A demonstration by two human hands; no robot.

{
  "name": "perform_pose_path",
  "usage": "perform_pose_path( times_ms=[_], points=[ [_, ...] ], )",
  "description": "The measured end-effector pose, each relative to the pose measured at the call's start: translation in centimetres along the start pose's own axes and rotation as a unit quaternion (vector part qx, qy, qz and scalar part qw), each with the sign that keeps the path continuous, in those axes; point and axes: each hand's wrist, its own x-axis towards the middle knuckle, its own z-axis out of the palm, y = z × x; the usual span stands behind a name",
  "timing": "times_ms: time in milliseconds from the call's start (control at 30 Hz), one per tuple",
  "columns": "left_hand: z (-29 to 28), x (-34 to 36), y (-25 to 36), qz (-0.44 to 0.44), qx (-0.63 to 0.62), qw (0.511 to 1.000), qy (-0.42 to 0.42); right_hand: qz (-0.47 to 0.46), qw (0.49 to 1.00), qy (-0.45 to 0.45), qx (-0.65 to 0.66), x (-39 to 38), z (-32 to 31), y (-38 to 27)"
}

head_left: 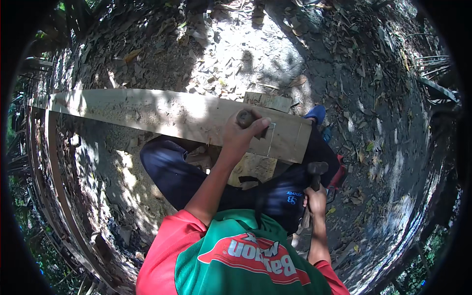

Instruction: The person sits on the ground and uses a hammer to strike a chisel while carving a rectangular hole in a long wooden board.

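A long pale wooden plank point(147, 110) lies across my lap, running from the far left to just right of centre, with pencil lines marked near its right end. My left hand point(242, 132) is closed around the rounded wooden handle of a chisel point(245, 117) standing upright on the plank near those lines. My right hand point(315, 200) grips the shaft of a hammer point(316, 170) low beside my right knee, its dark head pointing up. The chisel's blade is hidden under my fist.
A second short board point(268, 101) pokes out behind the plank. Bare ground strewn with dry leaves point(344, 64) surrounds me. A blue shoe point(316, 113) shows past the plank's right end. Curved timber ribs point(54, 187) run along the left.
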Motion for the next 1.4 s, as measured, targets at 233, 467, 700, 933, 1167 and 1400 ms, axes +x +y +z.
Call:
perform_pose_path(
  times_ms=[233,467,700,933,1167,1400],
  points=[
    [-0.1,2.5,-9.0,0.056,0.045,0.997,-0.020,-0.056,0.998,0.007,0.009,-0.8,-0.8,2.3],
    [0.9,2.9,-10.2,0.100,0.066,0.990,-0.071,-0.178,0.983,-0.031,-0.017,-4.8,0.6,-3.6],
    [1.4,2.4,-10.9,0.123,0.076,0.988,-0.052,-0.415,0.908,-0.047,0.023,-14.1,3.1,-17.1],
    [2.4,1.2,-10.7,0.131,0.012,0.989,-0.068,-0.583,0.810,0.029,-0.056,-9.6,7.3,-16.6],
    [1.6,3.1,-13.6,0.163,0.077,0.975,-0.133,-0.518,0.813,0.029,-0.265,3.5,7.7,-9.9],
    [-0.8,5.1,-12.4,0.084,0.235,0.952,-0.177,-0.534,0.844,-0.001,0.051,-19.2,0.2,-25.8]
  ],
)
